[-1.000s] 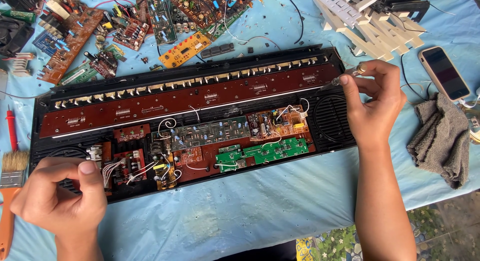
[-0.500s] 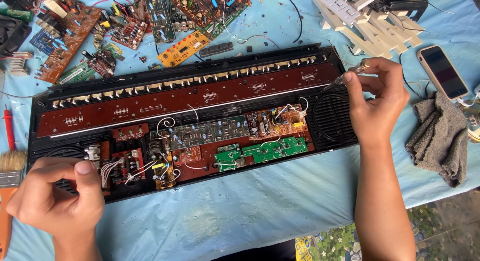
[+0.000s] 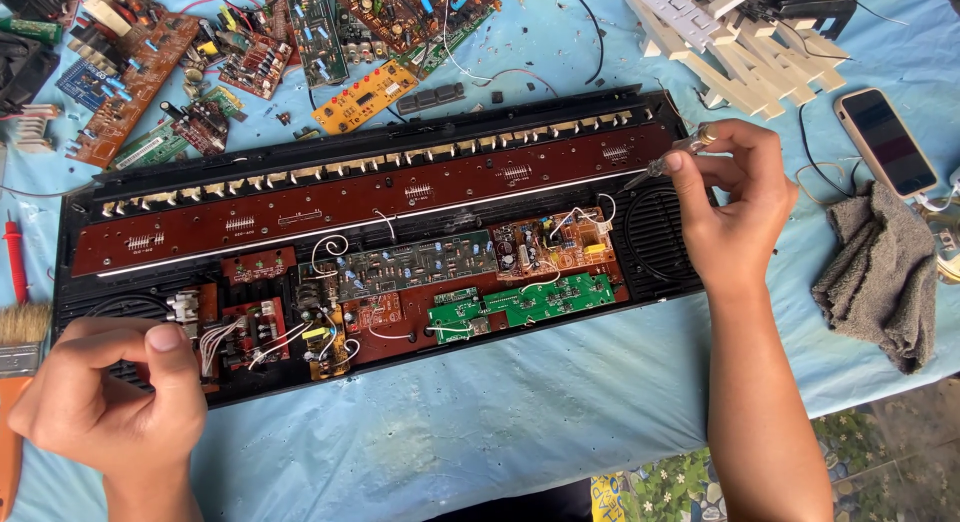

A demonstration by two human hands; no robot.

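The opened keyboard case (image 3: 380,242) lies long-axis left to right across the blue cloth, between both hands. The right hand (image 3: 735,207) pinches a slim screwdriver (image 3: 665,162) at the case's right end, tip pointing left into it. The left hand (image 3: 110,397) is curled closed at the left front corner — whether it holds anything, I cannot tell.

Loose circuit boards (image 3: 140,57), phone (image 3: 888,140), grey rag (image 3: 880,272), perhaps a paintbrush (image 3: 20,342)

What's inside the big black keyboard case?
Inside the black keyboard case lie a long brown circuit board, a green board, smaller boards with white wires and a round speaker grille. The left hand covers the near-left corner.
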